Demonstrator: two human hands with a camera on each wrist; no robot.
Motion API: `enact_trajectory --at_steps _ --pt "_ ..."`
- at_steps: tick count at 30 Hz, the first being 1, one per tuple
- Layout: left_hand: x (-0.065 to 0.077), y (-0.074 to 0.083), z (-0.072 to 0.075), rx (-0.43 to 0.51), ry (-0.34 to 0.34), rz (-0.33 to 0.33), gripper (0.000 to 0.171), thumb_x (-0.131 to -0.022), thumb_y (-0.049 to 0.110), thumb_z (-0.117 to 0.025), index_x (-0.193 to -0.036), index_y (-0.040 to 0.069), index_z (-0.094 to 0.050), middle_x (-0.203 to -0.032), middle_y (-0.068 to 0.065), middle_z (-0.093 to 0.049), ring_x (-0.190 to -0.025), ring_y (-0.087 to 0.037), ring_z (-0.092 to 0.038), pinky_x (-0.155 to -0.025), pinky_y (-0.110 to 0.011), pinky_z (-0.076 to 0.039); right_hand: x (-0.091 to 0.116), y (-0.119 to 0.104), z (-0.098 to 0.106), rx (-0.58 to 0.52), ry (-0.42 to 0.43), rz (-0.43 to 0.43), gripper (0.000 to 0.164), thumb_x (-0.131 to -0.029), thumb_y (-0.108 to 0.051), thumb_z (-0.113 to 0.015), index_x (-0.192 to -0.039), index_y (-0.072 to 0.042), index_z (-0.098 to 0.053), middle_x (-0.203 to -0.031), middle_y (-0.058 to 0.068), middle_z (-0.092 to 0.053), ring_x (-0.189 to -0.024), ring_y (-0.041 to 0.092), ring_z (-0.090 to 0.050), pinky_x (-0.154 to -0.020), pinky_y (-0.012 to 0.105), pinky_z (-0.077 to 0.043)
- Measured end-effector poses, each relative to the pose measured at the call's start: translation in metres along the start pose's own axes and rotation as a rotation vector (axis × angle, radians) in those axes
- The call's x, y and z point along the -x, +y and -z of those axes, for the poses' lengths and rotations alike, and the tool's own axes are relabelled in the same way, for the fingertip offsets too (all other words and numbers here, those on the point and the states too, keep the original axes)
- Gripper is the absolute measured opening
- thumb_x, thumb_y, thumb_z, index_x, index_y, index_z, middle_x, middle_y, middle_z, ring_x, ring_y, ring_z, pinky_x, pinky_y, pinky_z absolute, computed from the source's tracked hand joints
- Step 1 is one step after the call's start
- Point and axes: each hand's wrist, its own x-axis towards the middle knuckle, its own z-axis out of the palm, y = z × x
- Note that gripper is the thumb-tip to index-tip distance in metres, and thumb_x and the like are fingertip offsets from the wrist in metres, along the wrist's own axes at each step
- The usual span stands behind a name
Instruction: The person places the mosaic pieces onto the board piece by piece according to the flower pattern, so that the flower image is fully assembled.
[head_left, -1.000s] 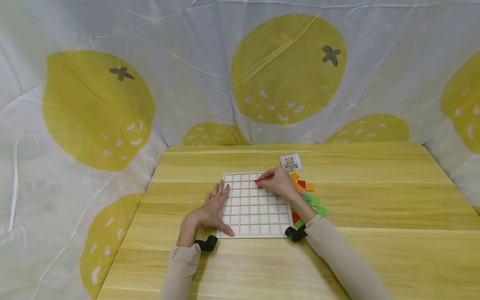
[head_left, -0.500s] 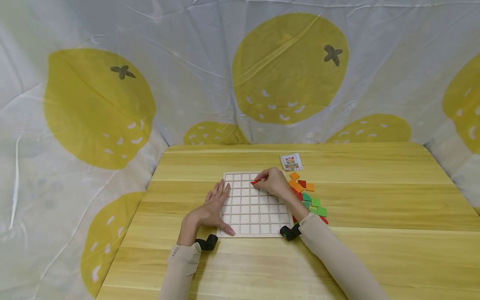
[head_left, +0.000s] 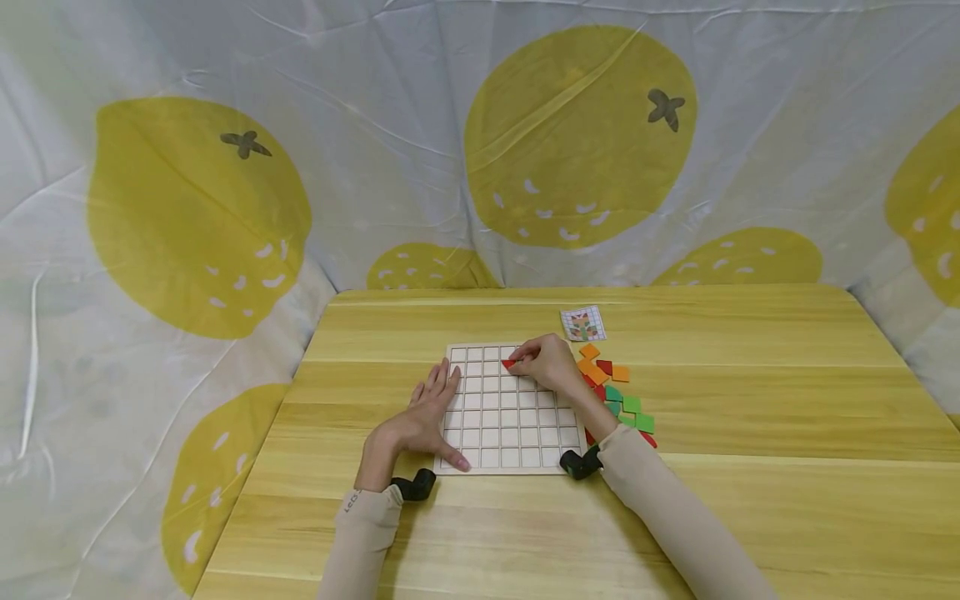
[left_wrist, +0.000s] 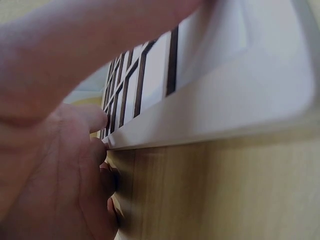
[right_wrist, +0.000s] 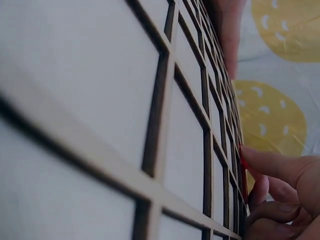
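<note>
A pale wooden grid board with square cells lies on the table. My left hand rests along its left side, fingers spread at the edge and thumb on the near left corner. In the left wrist view, the thumb crosses over the board's rim while the other fingers lie beside it. At the board's far part, my right hand pinches a small red tile between thumb and fingers. The right wrist view shows the red tile right at the grid, partly hidden by the fingers.
Right of the board lie several loose tiles: orange squares, light green squares, teal ones and red ones. Behind them is a small pattern card. A lemon-print cloth hangs behind the wooden table.
My right hand has shifted slightly left over the board with the red tile, then stayed nearly still as the tile turned a little. My left hand has not moved.
</note>
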Motion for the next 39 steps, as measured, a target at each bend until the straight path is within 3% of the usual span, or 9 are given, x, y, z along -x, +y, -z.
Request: enact_trajectory --at_steps 15,20,25,32,36,39 --pt "-0.001 -0.001 0.0 0.012 -0.001 0.002 0.152 -0.063 0.043 -0.099 -0.165 0.005 0.007 -0.171 -0.018 0.025 -0.16 -0.036 0.019 -0.131 -0.058 0.003 0.0 -0.002 -0.001 0.005 0.031 0.008 0.009 -0.084 -0.013 -0.086 -0.088 -0.007 -0.082 -0.068 0.002 -0.065 -0.062 0.014 -0.051 -0.058 0.025 -0.04" --pt "-0.001 -0.001 0.0 0.006 0.0 0.004 0.152 -0.063 0.043 -0.099 -0.165 0.005 0.007 -0.171 -0.018 0.025 -0.16 -0.036 0.019 -0.131 -0.058 0.003 0.001 0.0 0.005 -0.024 0.021 0.026 0.014 -0.089 -0.017 -0.082 -0.097 -0.006 -0.082 -0.076 0.005 -0.068 -0.066 0.014 -0.053 -0.059 0.025 -0.041" --pt "-0.001 0.0 0.0 -0.004 -0.003 0.005 0.153 -0.063 0.044 -0.099 -0.165 0.005 0.008 -0.17 -0.018 0.025 -0.16 -0.036 0.019 -0.131 -0.058 0.004 0.007 0.009 0.028 -0.058 0.005 0.048 0.022 -0.094 -0.021 -0.077 -0.11 -0.007 -0.08 -0.089 0.009 -0.069 -0.074 0.019 -0.056 -0.06 0.026 -0.044" --pt "-0.001 -0.001 0.0 -0.008 -0.01 0.005 0.152 -0.064 0.044 -0.098 -0.165 0.004 0.008 -0.17 -0.018 0.026 -0.16 -0.036 0.02 -0.131 -0.059 0.004 0.022 0.031 0.074 0.003 0.018 0.029 0.026 -0.098 -0.019 -0.072 -0.118 -0.003 -0.076 -0.118 0.019 -0.07 -0.1 0.029 -0.062 -0.067 0.024 -0.051" --pt "-0.002 -0.001 -0.001 -0.012 -0.009 0.004 0.153 -0.064 0.046 -0.098 -0.165 0.005 0.008 -0.17 -0.018 0.026 -0.16 -0.036 0.02 -0.131 -0.059 0.003 0.032 0.045 0.096 0.009 0.03 -0.012 0.028 -0.099 -0.015 -0.069 -0.122 0.002 -0.073 -0.124 0.024 -0.07 -0.095 0.028 -0.066 -0.064 0.022 -0.052" --pt "-0.002 -0.001 -0.001 -0.01 -0.008 0.003 0.153 -0.064 0.046 -0.098 -0.165 0.004 0.009 -0.17 -0.018 0.026 -0.16 -0.037 0.02 -0.131 -0.059 0.003 0.039 0.052 0.108 0.021 0.035 -0.037 0.03 -0.099 -0.015 -0.07 -0.123 0.003 -0.072 -0.119 0.025 -0.072 -0.089 0.024 -0.068 -0.063 0.021 -0.051"
